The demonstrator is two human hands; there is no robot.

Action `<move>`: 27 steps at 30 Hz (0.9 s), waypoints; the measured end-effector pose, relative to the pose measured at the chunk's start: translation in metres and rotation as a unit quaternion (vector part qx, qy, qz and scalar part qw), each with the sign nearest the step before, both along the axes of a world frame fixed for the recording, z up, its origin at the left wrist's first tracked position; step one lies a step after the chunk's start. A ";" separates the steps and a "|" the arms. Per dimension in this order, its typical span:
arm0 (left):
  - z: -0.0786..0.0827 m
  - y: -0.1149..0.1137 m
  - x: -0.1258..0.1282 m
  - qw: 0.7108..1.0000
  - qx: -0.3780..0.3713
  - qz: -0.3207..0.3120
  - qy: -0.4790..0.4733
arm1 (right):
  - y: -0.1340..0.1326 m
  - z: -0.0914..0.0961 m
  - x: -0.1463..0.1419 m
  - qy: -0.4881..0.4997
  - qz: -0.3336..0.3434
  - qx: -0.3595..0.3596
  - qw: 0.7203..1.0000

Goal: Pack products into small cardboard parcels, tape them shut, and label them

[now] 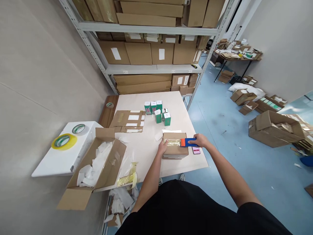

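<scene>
A small cardboard box (174, 150) lies near the front edge of the table. My left hand (162, 147) grips its left side, with fingertips on the top near a strip of shiny clear tape. My right hand (201, 140) is closed around a blue and orange tape dispenser (187, 142), whose orange end rests on the box top at the right end of the strip. Just below my right hand, a phone (196, 150) lies on the table beside the box. Several small green and white boxes (158, 116) stand farther back.
Flattened cardboard (127, 120) lies on the table's left part. An open carton (119, 156) with white paper stands at the front left, beside a white surface bearing tape rolls (64, 141). Shelving (146, 69) with cartons rises behind. More cartons (265, 129) sit on the floor at right.
</scene>
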State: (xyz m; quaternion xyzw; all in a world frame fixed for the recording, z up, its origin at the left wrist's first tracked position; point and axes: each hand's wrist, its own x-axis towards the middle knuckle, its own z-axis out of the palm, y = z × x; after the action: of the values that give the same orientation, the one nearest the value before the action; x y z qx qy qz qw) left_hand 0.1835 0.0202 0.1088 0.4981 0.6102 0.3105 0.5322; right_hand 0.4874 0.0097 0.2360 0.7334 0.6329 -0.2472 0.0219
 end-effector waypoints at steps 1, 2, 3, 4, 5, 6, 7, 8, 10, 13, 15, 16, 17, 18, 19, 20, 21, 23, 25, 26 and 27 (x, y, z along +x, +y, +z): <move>-0.001 0.000 0.000 1.000 0.003 0.001 0.002 | -0.002 0.001 0.008 -0.006 -0.001 0.001 1.000; -0.002 0.000 -0.001 1.000 0.007 0.001 0.002 | -0.003 0.003 0.018 -0.014 -0.004 0.003 1.000; -0.003 0.001 -0.001 1.000 0.012 -0.001 0.001 | -0.005 0.004 0.028 -0.023 -0.010 0.006 1.000; -0.004 0.001 -0.002 1.000 0.017 -0.003 0.000 | -0.008 0.004 0.037 -0.030 -0.016 0.010 0.999; -0.005 0.001 -0.002 1.000 0.020 -0.005 0.001 | -0.010 0.004 0.045 -0.033 -0.022 0.012 0.999; -0.006 0.002 -0.002 1.000 0.021 -0.006 0.003 | -0.012 0.003 0.052 -0.036 -0.029 0.015 0.999; -0.006 0.002 -0.003 1.000 0.020 -0.004 0.006 | -0.014 0.002 0.056 -0.038 -0.036 0.018 0.998; -0.006 0.002 -0.003 1.000 0.018 0.000 0.010 | -0.016 0.000 0.060 -0.037 -0.042 0.019 0.998; -0.006 0.003 -0.003 1.000 0.015 0.001 0.014 | -0.019 -0.002 0.066 -0.023 -0.048 0.012 0.998; -0.005 0.002 -0.002 1.000 0.019 -0.003 0.019 | -0.025 -0.003 0.081 -0.014 -0.052 0.005 0.999; -0.006 0.002 -0.002 1.000 0.020 -0.004 0.022 | -0.029 -0.003 0.092 -0.025 -0.052 0.009 0.998; -0.006 0.003 -0.003 1.000 0.019 -0.004 0.023 | -0.030 -0.004 0.095 -0.032 -0.055 0.011 0.998; -0.007 0.004 -0.004 1.000 0.018 -0.004 0.023 | -0.031 -0.005 0.096 -0.035 -0.059 0.011 0.998; -0.008 0.005 -0.006 1.000 0.017 -0.003 0.022 | -0.031 -0.007 0.095 -0.035 -0.064 0.010 0.997; -0.010 0.006 -0.009 1.000 0.015 -0.002 0.019 | -0.031 -0.010 0.090 -0.035 -0.069 0.011 0.997; -0.011 0.008 -0.014 1.000 0.012 -0.002 0.012 | -0.030 -0.014 0.083 -0.032 -0.071 0.013 0.997; -0.013 0.010 -0.020 1.000 0.009 -0.002 0.004 | -0.029 -0.018 0.075 -0.025 -0.071 0.014 0.997; -0.015 0.012 -0.034 1.000 0.002 -0.001 -0.014 | -0.026 -0.028 0.054 -0.002 -0.063 0.015 0.998; -0.017 0.014 -0.052 1.000 -0.005 0.002 -0.022 | -0.023 -0.037 0.031 0.026 -0.059 0.017 0.998; -0.018 0.015 -0.061 1.000 -0.006 0.004 -0.022 | -0.021 -0.041 0.019 0.039 -0.058 0.017 0.997; -0.018 0.015 -0.070 1.000 -0.006 0.006 -0.021 | -0.019 -0.045 0.007 0.050 -0.058 0.018 0.997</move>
State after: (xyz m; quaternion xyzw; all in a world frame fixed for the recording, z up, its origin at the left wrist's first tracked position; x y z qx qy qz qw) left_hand 0.1135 0.0354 0.0907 0.4846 0.6035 0.3205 0.5462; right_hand 0.4944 -0.0089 0.1912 0.7560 0.5939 -0.2728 -0.0370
